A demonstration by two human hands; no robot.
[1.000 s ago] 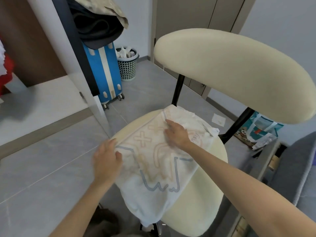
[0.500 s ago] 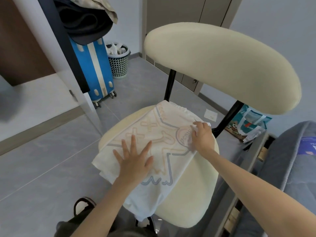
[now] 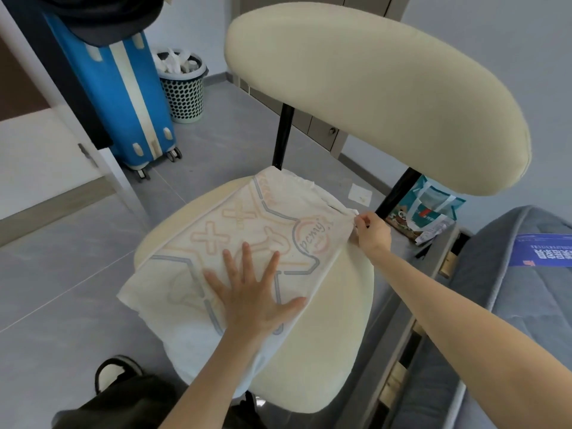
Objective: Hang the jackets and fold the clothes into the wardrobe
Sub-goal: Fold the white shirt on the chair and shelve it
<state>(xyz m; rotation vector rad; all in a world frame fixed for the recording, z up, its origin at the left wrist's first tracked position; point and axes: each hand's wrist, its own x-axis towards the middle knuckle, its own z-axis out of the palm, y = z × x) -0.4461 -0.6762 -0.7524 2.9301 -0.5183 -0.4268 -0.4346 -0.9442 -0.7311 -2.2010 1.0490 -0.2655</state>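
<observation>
Presently: white cotton T-shirt with pastel line print (image 3: 216, 243), flat on cream padded chair seat (image 3: 325, 320), long axis running away from the person. Left hand (image 3: 250, 298), fingers splayed, presses its middle. Right hand (image 3: 371, 233) pinches the far right edge, possibly a sleeve; cloth lies leftward.
</observation>
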